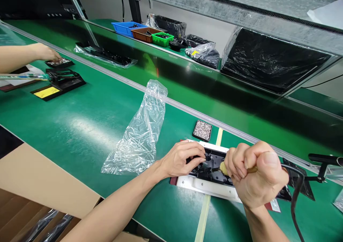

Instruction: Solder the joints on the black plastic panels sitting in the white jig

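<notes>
My right hand [255,172] is wrapped in a fist round a corded tool with a yellowish handle [223,168]. Its slim dark tip points left into a long black plastic part [211,163]; most of the tool is hidden in my fist. That part lies in a white fixture [209,185] on the bench. Over its left end, my left hand [187,158] has thumb and fingertips nearly together; whatever they pinch, if anything, is too small to make out. Just behind the fixture stands a small black tray [202,130] filled with tiny silvery pieces.
A clear plastic bag [139,135] lies left of my hands. A black cable [294,202] hangs at the right, near a black stand [321,167]. Another person's hand [48,53] reaches into a similar tray at far left. Blue [125,28], brown and green bins stand behind.
</notes>
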The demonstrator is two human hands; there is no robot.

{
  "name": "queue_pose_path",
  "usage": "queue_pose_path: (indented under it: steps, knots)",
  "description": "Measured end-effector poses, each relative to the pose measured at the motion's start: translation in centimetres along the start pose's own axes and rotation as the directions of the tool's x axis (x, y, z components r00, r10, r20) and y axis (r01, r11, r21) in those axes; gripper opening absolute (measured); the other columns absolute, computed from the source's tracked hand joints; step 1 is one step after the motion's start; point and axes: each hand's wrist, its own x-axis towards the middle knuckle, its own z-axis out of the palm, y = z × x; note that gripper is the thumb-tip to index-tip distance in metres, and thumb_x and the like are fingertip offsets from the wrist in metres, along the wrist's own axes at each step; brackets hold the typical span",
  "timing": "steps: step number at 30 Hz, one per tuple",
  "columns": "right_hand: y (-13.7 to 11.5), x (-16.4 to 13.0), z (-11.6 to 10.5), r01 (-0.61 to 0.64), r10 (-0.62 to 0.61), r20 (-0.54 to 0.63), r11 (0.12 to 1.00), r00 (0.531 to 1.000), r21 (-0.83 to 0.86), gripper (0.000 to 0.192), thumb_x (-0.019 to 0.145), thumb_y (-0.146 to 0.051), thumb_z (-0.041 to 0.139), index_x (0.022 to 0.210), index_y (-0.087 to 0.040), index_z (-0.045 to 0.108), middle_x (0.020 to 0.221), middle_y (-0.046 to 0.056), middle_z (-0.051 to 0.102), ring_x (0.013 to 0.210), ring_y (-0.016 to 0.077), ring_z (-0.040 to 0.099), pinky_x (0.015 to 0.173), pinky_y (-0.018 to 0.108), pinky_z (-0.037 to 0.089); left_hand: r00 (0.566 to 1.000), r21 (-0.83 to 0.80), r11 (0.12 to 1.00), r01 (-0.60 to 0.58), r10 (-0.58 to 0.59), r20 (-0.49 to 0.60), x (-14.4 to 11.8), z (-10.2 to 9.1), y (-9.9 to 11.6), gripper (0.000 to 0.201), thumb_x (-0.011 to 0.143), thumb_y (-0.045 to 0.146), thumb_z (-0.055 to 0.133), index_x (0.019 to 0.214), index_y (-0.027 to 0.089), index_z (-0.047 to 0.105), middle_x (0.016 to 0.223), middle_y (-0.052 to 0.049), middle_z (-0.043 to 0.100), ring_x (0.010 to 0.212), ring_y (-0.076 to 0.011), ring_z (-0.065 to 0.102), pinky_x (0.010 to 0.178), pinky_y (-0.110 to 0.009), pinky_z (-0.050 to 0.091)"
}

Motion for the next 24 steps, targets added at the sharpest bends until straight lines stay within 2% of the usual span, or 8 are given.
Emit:
queue_pose_path:
  steps: [24]
  knots:
    - [0.08, -0.03, 0.06, -0.004, 0.004, 0.007, 1.000, 1.000, 0.009, 0.042, 0.092, -0.039, 0.061, 0.058, -0.019, 0.046, 0.044, -0.006, 0.036, 0.035, 0.0074, 0.030, 0.032, 0.018, 0.027, 1.000, 0.007, 1.000, -0.003, 0.003, -0.003, -0.05, 0.07, -0.02, 0.011, 0.101, 0.020, 0.060, 0.096, 0.015, 0.068, 0.101, -0.005, 0.073, 0.094, -0.0167, 0.070, 0.080, -0.033, 0.046]
